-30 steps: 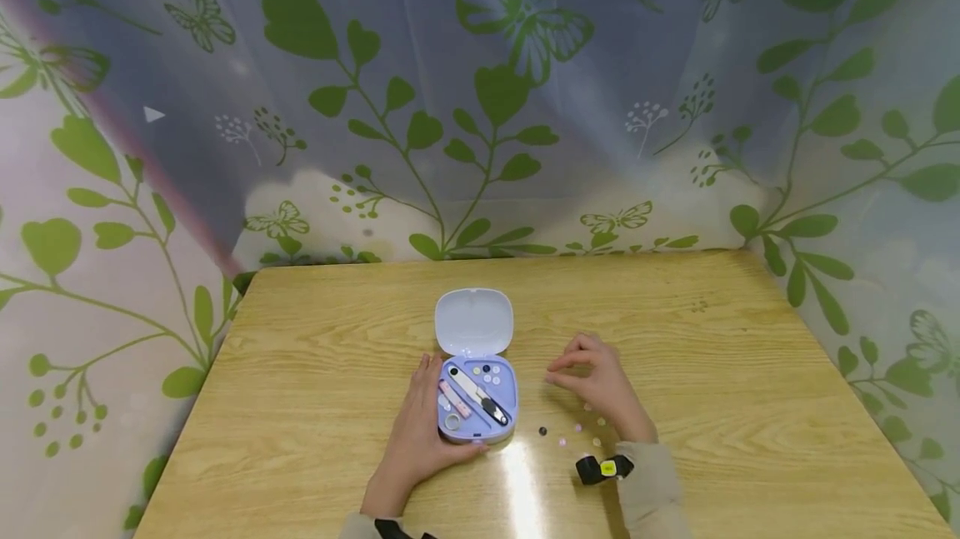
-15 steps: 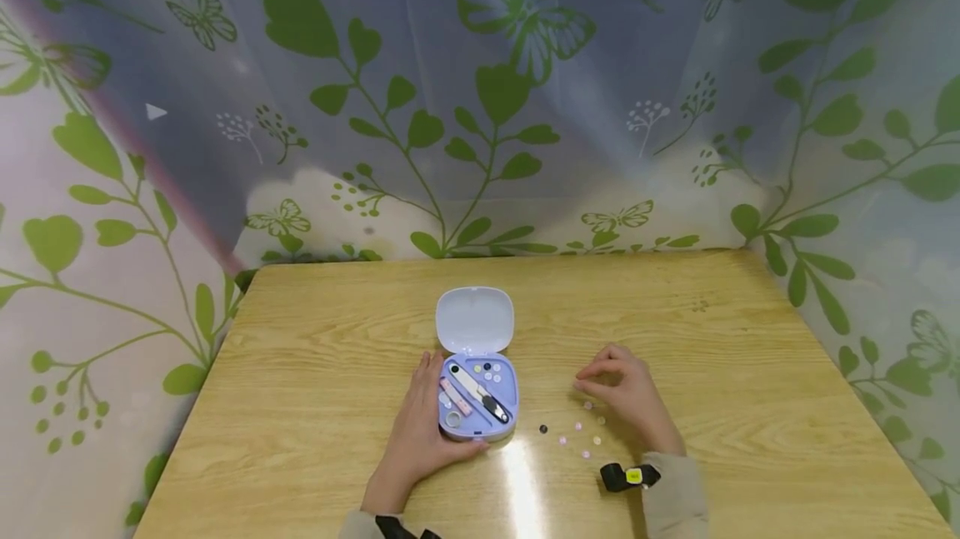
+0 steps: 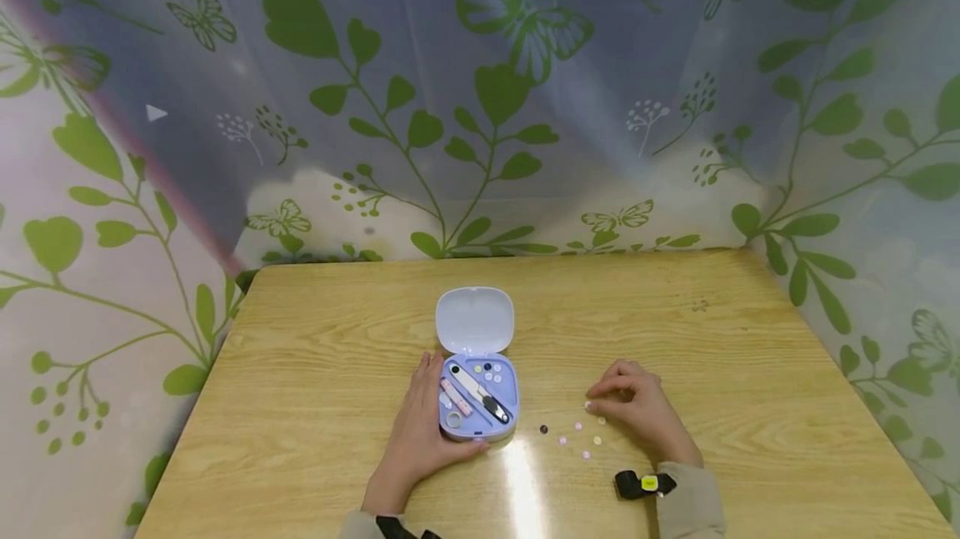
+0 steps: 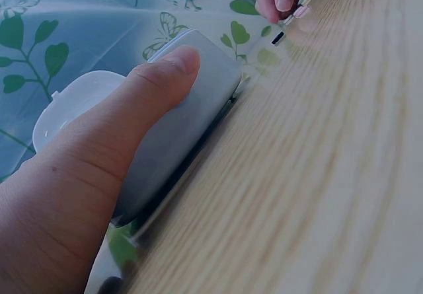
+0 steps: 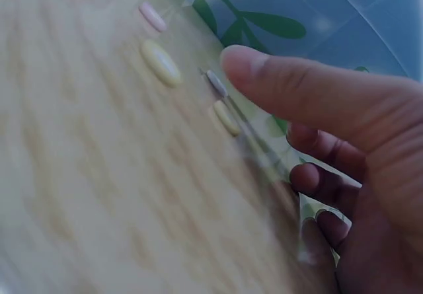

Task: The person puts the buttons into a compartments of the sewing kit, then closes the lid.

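Note:
In the head view, a lilac sewing box lies on the table with its white lid raised. My left hand holds it, fingers along the left side and thumb across the front. In the box lie black-and-white thread snips, a pink strip, a ring and several small buttons. My right hand is low over loose buttons, thumb and forefinger bent towards each other. A whitish button is close to the thumb tip, on the table.
On the table between the box and my right hand lie a black button, several pink buttons and a yellow button. A leaf-patterned curtain hangs behind and beside the table.
My right hand has moved away from the box, to the right and nearer to me, down to the loose buttons. The left hand and the box stay where they were.

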`<move>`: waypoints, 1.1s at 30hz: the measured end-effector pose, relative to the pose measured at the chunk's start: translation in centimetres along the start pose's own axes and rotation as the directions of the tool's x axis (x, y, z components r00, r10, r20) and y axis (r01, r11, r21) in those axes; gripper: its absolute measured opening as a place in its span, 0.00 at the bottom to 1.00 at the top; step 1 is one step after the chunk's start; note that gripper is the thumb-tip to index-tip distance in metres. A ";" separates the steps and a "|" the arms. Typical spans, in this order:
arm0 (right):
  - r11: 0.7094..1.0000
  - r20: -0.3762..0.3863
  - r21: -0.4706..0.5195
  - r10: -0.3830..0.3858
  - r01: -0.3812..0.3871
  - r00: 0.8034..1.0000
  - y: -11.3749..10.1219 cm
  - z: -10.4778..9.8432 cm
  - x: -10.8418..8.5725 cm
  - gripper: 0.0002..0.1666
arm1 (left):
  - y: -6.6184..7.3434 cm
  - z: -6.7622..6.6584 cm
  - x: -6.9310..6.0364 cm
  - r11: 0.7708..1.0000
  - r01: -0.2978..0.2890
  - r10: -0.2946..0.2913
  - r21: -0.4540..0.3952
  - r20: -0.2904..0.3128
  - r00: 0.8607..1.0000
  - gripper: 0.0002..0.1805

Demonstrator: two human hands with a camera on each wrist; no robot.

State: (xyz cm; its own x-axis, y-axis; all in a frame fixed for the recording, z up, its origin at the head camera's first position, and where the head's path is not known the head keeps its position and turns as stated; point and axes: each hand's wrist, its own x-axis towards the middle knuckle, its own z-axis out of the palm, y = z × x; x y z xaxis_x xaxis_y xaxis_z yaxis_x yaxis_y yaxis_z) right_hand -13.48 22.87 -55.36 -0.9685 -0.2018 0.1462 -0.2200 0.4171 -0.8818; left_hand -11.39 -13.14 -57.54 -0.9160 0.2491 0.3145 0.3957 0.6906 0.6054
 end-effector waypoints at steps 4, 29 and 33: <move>0.995 0.002 -0.064 -0.073 0.073 0.997 1.1 -0.1 0.2 0.11 | 0.0 0.1 0.2 1.000 0.000 0.000 0.006 -0.003 1.000 0.78; 0.985 -0.064 -0.138 -0.114 0.104 0.991 1.7 0.5 0.1 0.11 | 0.2 -0.2 0.1 0.999 0.043 -0.042 -0.020 0.021 0.999 0.77; 0.988 -0.071 -0.118 -0.106 0.097 0.992 1.0 0.5 -0.1 0.11 | 0.1 -0.1 -0.1 0.998 0.057 -0.056 -0.019 0.033 0.998 0.77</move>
State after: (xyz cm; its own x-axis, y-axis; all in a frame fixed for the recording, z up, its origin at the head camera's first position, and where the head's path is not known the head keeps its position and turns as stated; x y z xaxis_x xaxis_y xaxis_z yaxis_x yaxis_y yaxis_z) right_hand -13.56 22.86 -56.51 -0.9455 -0.1816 0.2704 -0.3256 0.4970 -0.8043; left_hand -11.28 -13.17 -57.40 -0.9385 0.2324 0.2553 0.3441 0.6904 0.6363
